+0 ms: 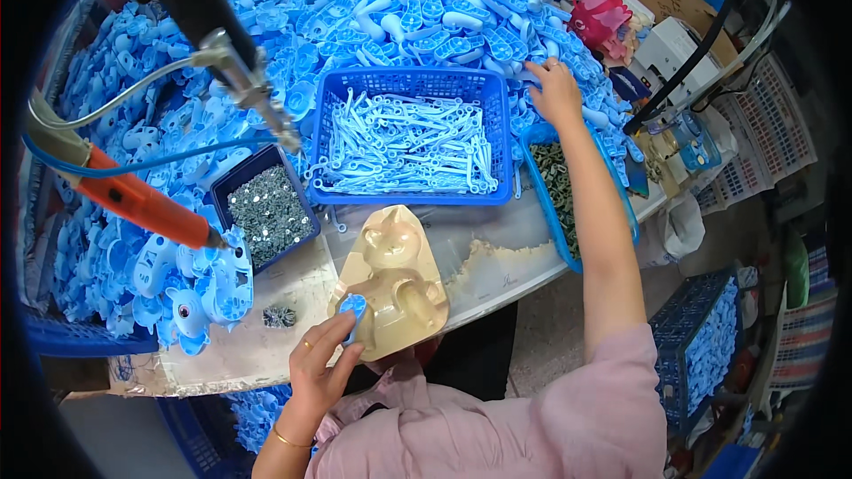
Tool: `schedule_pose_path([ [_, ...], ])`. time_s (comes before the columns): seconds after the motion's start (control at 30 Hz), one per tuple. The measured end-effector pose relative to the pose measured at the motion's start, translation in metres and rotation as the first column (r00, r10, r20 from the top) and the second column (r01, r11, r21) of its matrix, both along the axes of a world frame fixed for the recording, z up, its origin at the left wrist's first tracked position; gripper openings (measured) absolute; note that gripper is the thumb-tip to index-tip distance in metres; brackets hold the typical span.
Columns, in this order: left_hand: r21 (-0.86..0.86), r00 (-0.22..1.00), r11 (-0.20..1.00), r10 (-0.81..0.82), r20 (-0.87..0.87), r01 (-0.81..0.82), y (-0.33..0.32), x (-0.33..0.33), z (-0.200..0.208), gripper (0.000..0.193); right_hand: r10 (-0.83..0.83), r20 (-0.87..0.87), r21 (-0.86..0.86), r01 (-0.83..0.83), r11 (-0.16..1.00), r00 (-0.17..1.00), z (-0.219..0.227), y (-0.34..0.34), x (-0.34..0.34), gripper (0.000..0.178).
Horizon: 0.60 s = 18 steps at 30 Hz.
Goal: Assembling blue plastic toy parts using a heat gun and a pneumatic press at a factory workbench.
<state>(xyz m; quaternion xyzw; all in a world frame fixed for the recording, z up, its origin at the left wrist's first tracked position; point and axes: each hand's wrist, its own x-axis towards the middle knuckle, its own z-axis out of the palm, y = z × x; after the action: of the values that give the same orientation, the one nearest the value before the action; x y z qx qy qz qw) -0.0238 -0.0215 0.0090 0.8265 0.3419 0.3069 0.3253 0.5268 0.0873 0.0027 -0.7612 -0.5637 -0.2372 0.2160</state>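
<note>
**Blue plastic piece (353,304): one, small, in my left hand**

Location: at the left edge of the cream moulded holder (390,279); touching it or just above, I cannot tell.
Grip: my left hand (321,365) is closed on the piece, thumb and fingers pinching its lower part.
Handling, as I judge it: light, stiff, smooth enough to slip, thin at the rim. Best held by the outer sides, lightly, as a hard squeeze might crack the edge.
Holder: shaped hollows, a rounded one at the far end, a bent one nearer me.
Right hand (557,93): well apart from the left, fingers spread at the right of a heap of blue parts (382,27); no piece visible in its grasp.
Beyond the holder, on the worktop (497,231): blue basket (413,198) of slender pale rods (408,142) with ringed ends.
Left: dark bin (288,246) of small grey pieces (266,213); orange power tool (146,204), hanging.
Right: light-blue tray (552,232) of dark greenish pieces (555,182), partly under my forearm.
</note>
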Motion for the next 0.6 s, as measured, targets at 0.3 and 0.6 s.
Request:
schedule_pose_path([
  [0.3, 0.002, 1.0, 1.0, -0.004, -0.015, 0.004, 0.004, -0.007, -0.001, 0.039, -0.064, -0.043, -0.109, 0.059, 0.992, 0.997, 0.007, 0.001, 0.029, 0.02],
  [0.6, 0.301, 0.985, 0.95, -0.035, -0.168, 0.085, 0.008, -0.021, -0.008, 0.04, 0.203, -0.889, 0.051, -0.351, 0.935, 0.41, 0.054, -0.075, -0.099, 0.021],
])
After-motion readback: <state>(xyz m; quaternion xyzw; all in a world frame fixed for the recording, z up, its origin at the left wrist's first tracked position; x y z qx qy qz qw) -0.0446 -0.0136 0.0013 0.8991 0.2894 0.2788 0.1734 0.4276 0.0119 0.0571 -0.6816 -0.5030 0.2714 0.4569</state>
